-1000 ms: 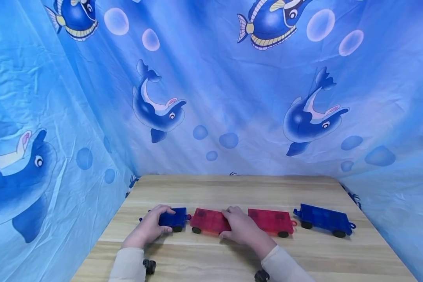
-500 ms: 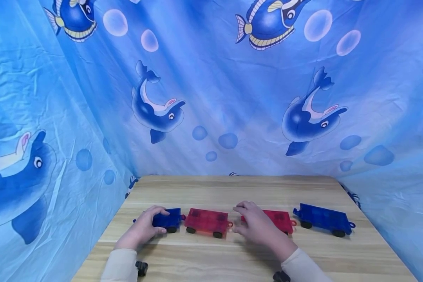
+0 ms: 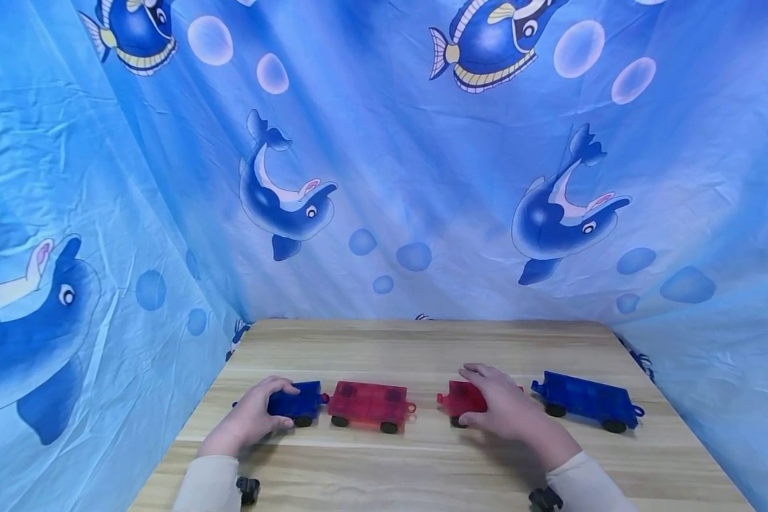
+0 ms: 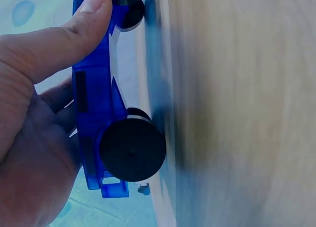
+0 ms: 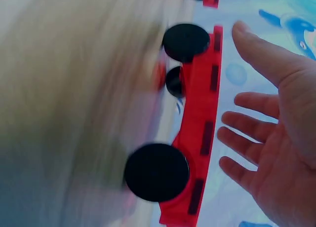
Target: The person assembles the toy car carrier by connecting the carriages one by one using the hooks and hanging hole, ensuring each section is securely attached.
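Observation:
My left hand [image 3: 246,421] holds a blue toy train car [image 3: 304,402] by its near and far sides. In the left wrist view, the thumb presses the side of that blue car [image 4: 96,118] above its black wheels. The blue car's right end meets the hitch of a red toy train car [image 3: 367,406]. To the right, after a gap, stands a second red car [image 3: 462,395]. My right hand [image 3: 508,409] spreads over this second car and hides its right end. In the right wrist view, the fingers of my right hand [image 5: 276,118] are extended, apart from the red car [image 5: 200,118].
Another blue car [image 3: 587,400] stands at the right with a ring at its right end. All the cars are on a wooden table [image 3: 422,348]. A blue curtain [image 3: 384,178] printed with dolphins and fish rises behind and at both sides.
My left hand has moved left with the blue car, and the first red car has followed. My right hand has left the first red car and moved right over the second.

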